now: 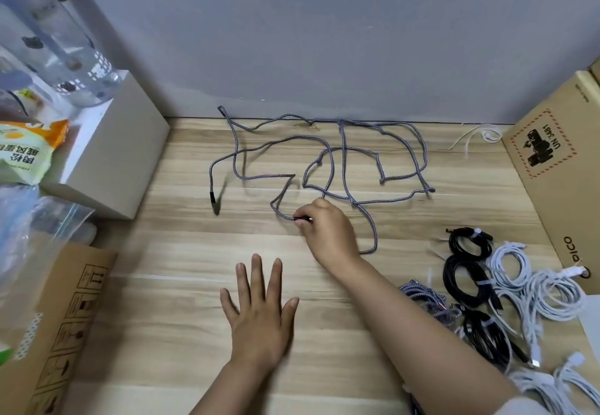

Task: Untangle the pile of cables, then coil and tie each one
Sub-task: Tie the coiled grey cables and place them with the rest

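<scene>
A long grey braided cable lies spread in loose crossing loops over the far half of the wooden table, reaching the wall. One black plug end lies free at the left. My right hand pinches the cable's other black plug end near the middle of the table. My left hand rests flat on the wood nearer to me, fingers straight and spread, holding nothing.
Several coiled and tied cables, black, white and blue-patterned, lie at the right. A white tie strip lies by the wall. Cardboard boxes stand at right and near left; a white box with bags and bottles stands left.
</scene>
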Demonstrator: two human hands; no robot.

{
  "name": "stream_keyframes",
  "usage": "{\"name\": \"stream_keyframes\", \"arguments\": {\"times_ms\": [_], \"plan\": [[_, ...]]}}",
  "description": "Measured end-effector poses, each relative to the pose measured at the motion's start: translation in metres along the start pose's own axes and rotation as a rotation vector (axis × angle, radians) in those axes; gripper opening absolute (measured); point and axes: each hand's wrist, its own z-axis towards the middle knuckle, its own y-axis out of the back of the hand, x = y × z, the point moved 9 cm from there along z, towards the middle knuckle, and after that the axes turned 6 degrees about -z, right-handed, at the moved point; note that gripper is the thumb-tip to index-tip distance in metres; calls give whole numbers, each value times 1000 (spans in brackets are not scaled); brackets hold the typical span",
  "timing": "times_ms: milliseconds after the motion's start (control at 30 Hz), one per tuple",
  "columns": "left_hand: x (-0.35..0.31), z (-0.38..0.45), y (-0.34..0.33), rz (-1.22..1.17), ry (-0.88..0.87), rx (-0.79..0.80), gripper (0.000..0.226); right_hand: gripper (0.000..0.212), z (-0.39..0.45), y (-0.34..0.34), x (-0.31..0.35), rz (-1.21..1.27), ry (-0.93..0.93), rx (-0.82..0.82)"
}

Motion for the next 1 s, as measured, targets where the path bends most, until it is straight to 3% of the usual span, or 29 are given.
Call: {"name": "stream_keyframes", "arguments": {"times_ms": [100,167,200,267,333,400,500,600,767,900,1000], "plan": [[-4,-3,7,-21,13,17,68,10,-43,36,16,349,40,-135],[3,6,3,-146,86,90,62,11,-74,54,26,438,74,-184],[5,9,1,-369,182,150,55,12,-87,60,29,447,83,-203],[-11,3,21,-1095,398,187,36,12,-110,68,28,441,87,-243],[-39,-8,36,-1681,483,326,52,16,-127,66,24,417,82,-252],[-58,-19,56,-1875,496,440,53,17,-142,63,24,352,100,-242],[-77,-26,70,-1939,441,487,31,13,-165,66,32,146,196,-285],[-82,-31,72,-1908,440,455,26,13,-185,72,45,64,323,-330],[-92,-46,87,-1411,86,452,20,8,-202,99,76,207,526,-384],[-114,-65,114,-1045,-260,508,6,43,-190,99,94,72,686,-207],[-117,-74,124,-977,-330,635,20,58,-172,94,83,2,680,-68]]}}
